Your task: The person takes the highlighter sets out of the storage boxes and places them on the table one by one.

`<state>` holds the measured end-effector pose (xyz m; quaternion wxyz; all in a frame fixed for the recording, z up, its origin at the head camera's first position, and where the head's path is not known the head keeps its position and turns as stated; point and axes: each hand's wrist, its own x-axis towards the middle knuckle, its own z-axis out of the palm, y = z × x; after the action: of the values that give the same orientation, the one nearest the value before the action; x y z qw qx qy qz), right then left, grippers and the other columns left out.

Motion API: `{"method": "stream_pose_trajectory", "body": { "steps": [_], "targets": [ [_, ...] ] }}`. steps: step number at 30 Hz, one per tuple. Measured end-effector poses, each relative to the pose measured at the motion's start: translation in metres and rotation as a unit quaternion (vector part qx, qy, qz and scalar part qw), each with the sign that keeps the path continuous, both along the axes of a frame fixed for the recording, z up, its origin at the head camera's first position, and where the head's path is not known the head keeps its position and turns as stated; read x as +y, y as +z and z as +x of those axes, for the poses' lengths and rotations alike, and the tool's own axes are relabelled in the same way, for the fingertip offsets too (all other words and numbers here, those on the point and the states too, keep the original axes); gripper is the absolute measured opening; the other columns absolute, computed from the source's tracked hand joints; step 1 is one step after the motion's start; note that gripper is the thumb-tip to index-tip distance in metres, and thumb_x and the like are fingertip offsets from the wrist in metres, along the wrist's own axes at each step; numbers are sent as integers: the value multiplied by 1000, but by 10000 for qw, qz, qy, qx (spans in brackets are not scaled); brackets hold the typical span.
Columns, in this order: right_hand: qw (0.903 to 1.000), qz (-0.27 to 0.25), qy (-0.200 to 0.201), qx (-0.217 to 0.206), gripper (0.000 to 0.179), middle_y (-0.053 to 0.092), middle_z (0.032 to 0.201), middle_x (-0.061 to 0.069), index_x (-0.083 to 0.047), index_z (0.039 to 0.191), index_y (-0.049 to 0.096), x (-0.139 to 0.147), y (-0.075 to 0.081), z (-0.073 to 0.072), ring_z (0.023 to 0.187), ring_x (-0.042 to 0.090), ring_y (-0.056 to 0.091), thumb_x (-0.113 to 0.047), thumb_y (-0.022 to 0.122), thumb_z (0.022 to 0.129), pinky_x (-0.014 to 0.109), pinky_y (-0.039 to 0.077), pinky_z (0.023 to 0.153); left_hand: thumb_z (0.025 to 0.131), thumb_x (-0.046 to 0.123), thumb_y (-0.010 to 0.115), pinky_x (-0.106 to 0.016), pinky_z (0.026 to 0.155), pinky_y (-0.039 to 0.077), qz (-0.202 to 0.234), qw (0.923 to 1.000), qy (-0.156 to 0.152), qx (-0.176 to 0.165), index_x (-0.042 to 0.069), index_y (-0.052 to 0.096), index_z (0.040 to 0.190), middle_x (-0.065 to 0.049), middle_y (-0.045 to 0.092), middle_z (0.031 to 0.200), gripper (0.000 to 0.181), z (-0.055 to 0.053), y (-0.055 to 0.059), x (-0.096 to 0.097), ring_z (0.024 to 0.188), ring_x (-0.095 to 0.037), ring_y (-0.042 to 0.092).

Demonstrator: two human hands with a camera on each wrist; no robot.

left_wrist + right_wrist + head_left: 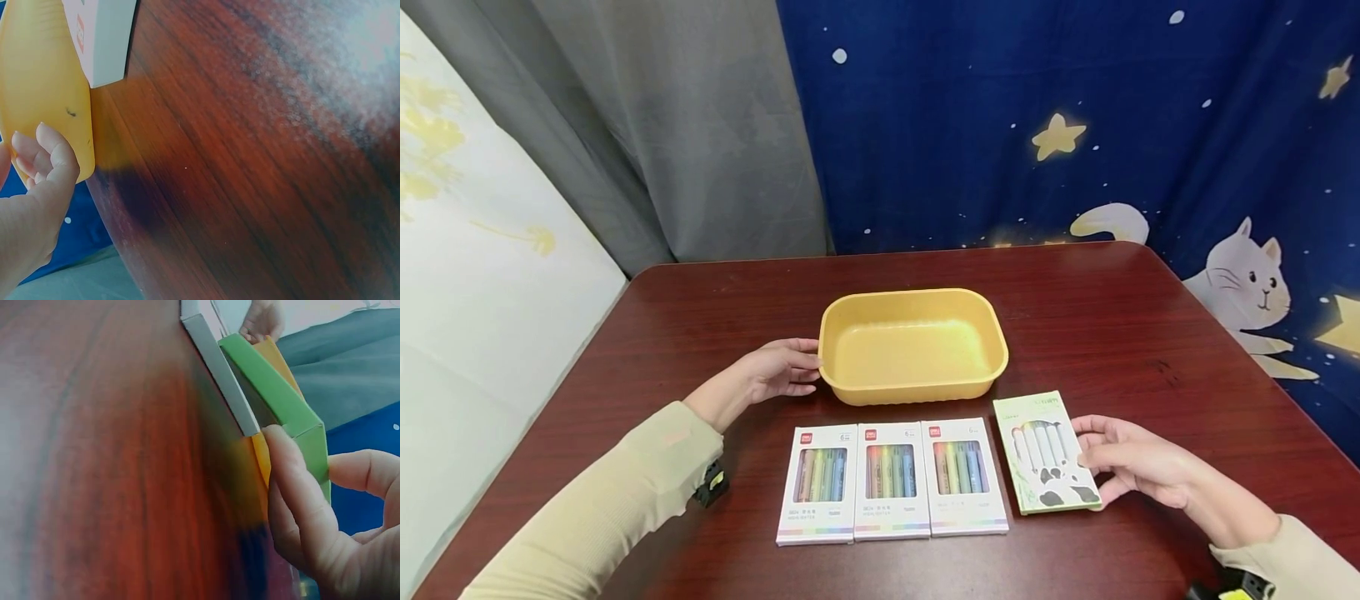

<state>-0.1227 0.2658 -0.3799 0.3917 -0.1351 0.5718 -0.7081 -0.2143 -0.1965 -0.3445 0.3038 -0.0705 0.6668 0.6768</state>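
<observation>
A yellow plastic basin (917, 392) stands at the middle of the table. At its left wall is my left hand (786, 367), fingers loosely bent with the tips right at the side; the left wrist view shows this hand (47, 165) beside the yellow wall. My right hand (1123, 458) pinches a green-and-white marker box (1045, 454) by its right edge, thumb on the front. In the right wrist view the box's green side (281, 394) is tilted between thumb and fingers. Three white highlighter boxes (817, 525), (891, 523), (967, 517) lie in a row before the basin.
The dark red wooden table (715, 300) ends at a far edge before a grey curtain (700, 125) and a blue star-patterned curtain (940, 125). A white sheet with yellow flowers (482, 275) hangs along the left side.
</observation>
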Motion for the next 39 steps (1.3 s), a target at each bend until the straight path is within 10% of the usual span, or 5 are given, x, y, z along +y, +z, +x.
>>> {"method": "stream_pose_trajectory", "body": {
  "steps": [39],
  "targets": [
    [9723,2171,-479,716,54,52,89,13,20,122,25,-26,2,12,75,24,63,-3,55,82,40,55,62,92,2,45,-27,68,52,48,10000,61,-26,1,25,139,2,59,81,51,-1,-1,0,73,-10,57]
  ]
}}
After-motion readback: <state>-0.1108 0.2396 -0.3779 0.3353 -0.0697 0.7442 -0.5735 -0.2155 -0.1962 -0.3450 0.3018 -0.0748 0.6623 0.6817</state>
